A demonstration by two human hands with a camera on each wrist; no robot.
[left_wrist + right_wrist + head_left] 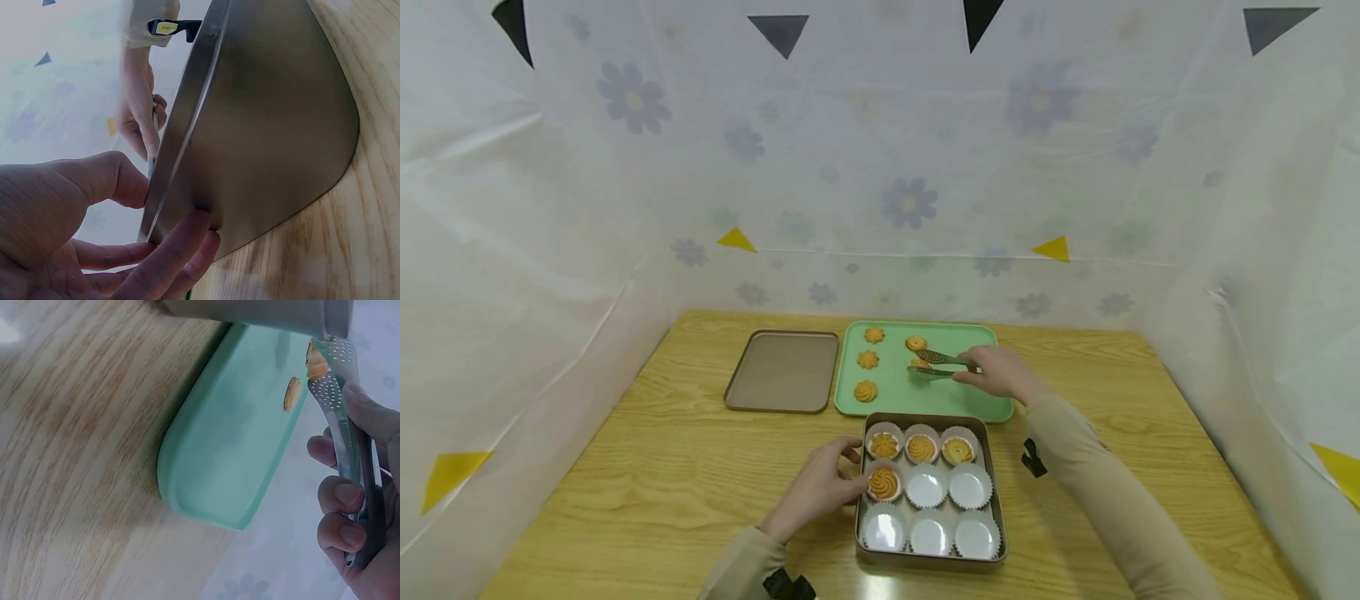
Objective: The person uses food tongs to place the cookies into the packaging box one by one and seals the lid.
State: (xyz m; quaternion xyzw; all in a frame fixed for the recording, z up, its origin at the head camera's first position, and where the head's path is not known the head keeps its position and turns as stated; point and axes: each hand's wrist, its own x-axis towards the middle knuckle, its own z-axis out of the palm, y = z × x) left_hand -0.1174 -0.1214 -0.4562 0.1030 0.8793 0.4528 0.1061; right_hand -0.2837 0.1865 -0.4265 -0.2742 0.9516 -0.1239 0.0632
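Note:
My right hand holds a pair of perforated metal tongs over the green tray. Between the tong tips is a golden cookie; another cookie lies just behind it. Closer to me stands a deep brown baking pan with rows of white paper cups. Its back row of cups holds cookies, and so does the middle row's left cup. My left hand holds the pan's left side, thumb at the rim and fingertips against the outer wall.
A shallow brown tray lies on the wooden table, left of the green one. Several cookies form a column along the green tray's left side. White sheeting with flower prints encloses the table's back and sides.

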